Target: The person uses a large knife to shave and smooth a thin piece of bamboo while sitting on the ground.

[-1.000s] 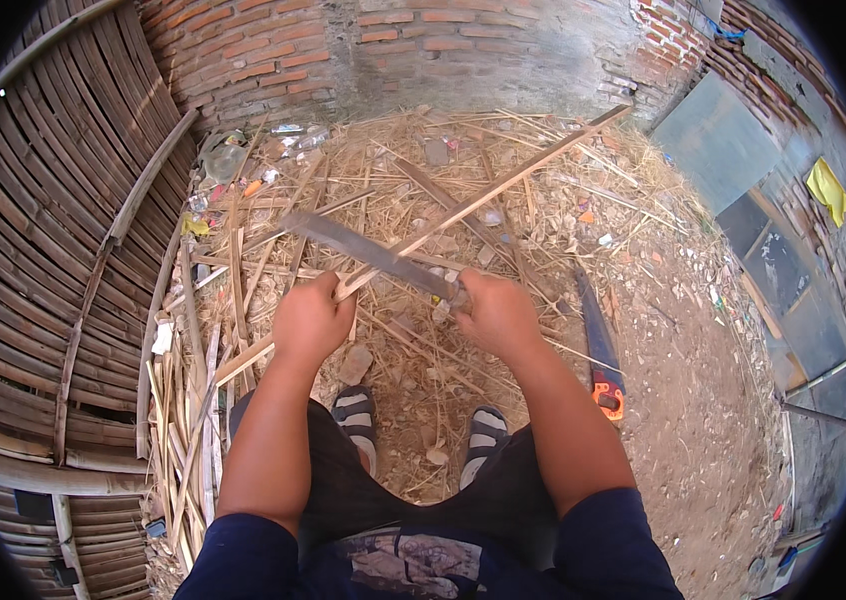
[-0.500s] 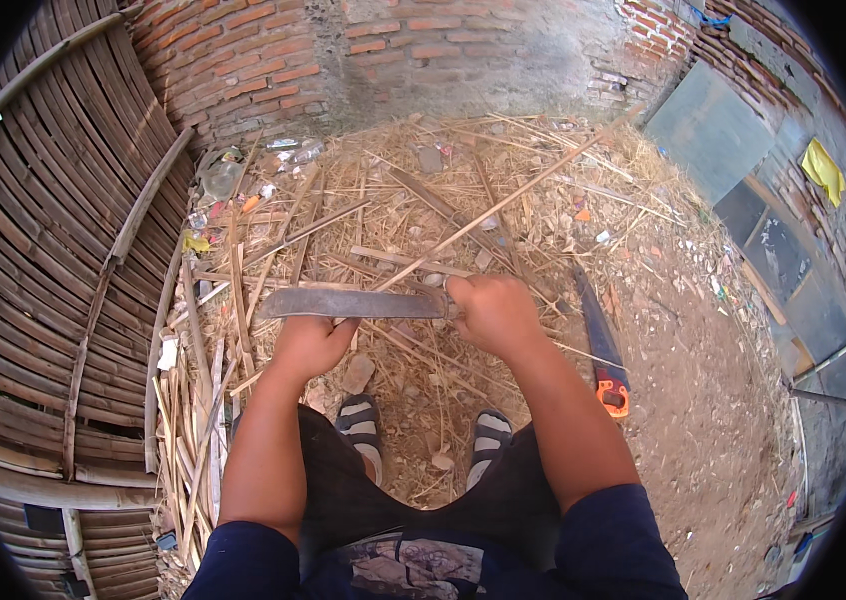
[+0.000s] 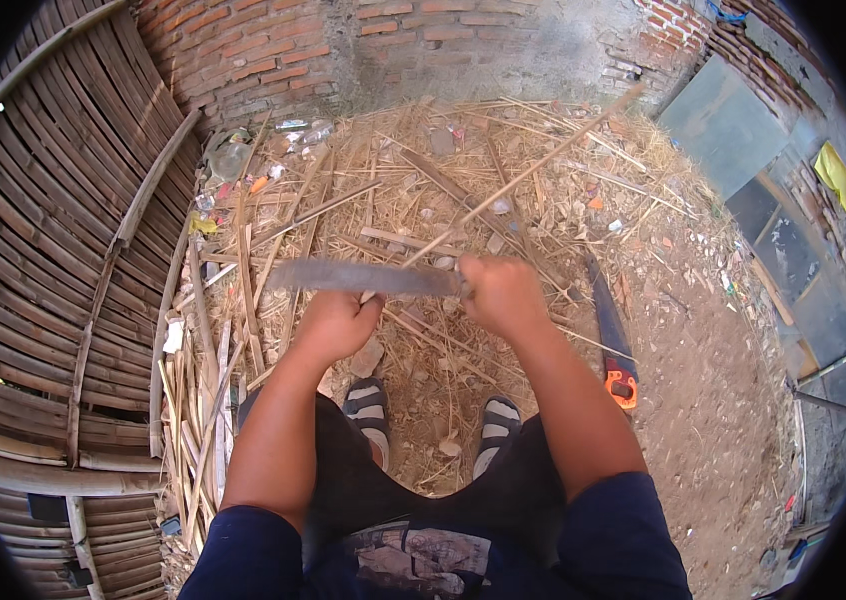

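Observation:
My right hand (image 3: 508, 295) is closed round the handle of a machete (image 3: 363, 277). Its broad blade points left, slightly blurred, and passes just beyond my left hand (image 3: 339, 326). That left hand is closed on the near end of a long, thin bamboo stick (image 3: 533, 172). From there the stick runs under or behind the blade and slants up to the far right. Whether the blade touches the stick I cannot tell.
A handsaw (image 3: 612, 335) with an orange and black handle lies on the ground at right. Bamboo strips (image 3: 243, 285) and straw litter the ground. A slatted bamboo wall (image 3: 53, 260) stands left, a brick wall (image 3: 443, 45) ahead, grey panels (image 3: 723, 125) at right.
Both hands have shifted slightly away from me, the left one also rightward. The bamboo stick's far end has moved further out to the upper right. The machete blade has become blurred; the view shifted a little.

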Available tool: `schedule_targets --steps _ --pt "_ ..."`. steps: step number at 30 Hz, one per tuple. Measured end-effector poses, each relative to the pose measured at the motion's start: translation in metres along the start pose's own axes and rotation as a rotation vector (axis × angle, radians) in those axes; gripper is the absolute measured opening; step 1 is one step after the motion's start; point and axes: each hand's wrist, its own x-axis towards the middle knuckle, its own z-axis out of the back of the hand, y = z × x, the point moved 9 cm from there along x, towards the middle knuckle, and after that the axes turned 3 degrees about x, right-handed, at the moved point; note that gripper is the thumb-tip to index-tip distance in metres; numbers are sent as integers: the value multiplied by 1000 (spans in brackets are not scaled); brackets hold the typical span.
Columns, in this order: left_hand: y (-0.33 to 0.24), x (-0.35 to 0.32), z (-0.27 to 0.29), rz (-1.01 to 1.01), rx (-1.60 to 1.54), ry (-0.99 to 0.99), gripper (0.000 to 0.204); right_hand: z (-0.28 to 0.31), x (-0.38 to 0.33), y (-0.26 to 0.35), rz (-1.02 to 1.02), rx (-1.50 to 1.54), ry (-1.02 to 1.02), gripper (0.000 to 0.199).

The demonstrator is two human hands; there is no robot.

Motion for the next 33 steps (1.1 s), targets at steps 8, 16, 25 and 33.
schedule_targets --steps 8,16,25,33 --pt "17 -10 5 159 170 54 34 24 -5 -75 -333 178 -180 24" --pt "-22 -10 40 -13 357 -266 22 38 -11 -29 -46 46 -97 27" --pt "-62 -42 92 -68 619 -403 16 70 -28 -8 -15 281 -154 17" --pt "-21 -152 108 7 687 -550 13 84 -39 -43 -69 311 -153 19"
